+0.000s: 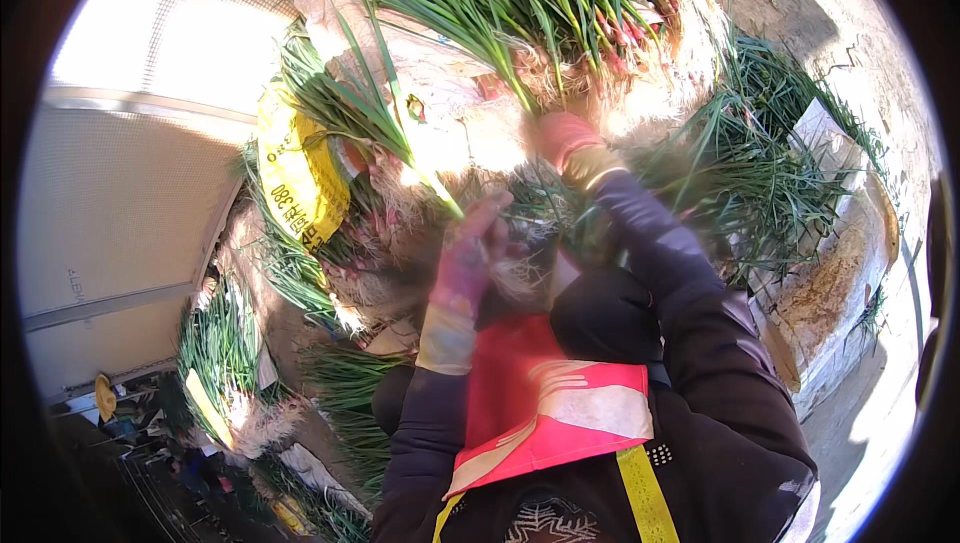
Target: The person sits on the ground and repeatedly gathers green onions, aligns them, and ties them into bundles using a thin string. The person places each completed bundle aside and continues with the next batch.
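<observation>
My left hand (476,235), in a pink glove with a pale cuff, is closed around the stem of a green garlic or onion plant (427,175), whose leaves point up and to the left. Pale roots hang beside that hand. My right hand (568,139), also gloved in pink, reaches forward to the root end of more plants at the edge of a large pile (510,10). Its fingers are partly hidden and blurred, so its hold is unclear. A red apron (517,385) covers my lap.
Bundled plants lie at the left by a yellow printed sack (300,168). Loose green leaves (772,160) are heaped at the right beside a soiled white sack (832,295). More bundles (217,348) stand at lower left, near a pale mesh-textured panel (127,198).
</observation>
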Action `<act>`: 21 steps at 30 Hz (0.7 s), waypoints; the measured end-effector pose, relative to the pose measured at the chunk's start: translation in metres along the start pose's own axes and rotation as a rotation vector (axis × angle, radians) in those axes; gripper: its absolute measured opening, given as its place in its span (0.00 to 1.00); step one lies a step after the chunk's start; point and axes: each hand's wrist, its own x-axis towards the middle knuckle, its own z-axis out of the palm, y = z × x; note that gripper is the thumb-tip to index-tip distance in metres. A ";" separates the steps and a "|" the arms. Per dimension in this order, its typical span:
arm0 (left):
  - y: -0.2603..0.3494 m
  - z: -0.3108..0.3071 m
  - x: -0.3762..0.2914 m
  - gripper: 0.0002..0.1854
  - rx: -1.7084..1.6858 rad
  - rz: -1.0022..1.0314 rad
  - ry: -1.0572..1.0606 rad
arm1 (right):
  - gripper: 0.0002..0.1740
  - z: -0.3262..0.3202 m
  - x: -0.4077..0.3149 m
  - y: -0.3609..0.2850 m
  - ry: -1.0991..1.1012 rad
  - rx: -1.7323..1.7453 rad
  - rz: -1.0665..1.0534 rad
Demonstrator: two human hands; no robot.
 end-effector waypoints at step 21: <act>-0.052 0.032 0.021 0.07 0.980 0.458 -0.025 | 0.09 -0.004 -0.081 -0.008 -0.373 1.061 -0.065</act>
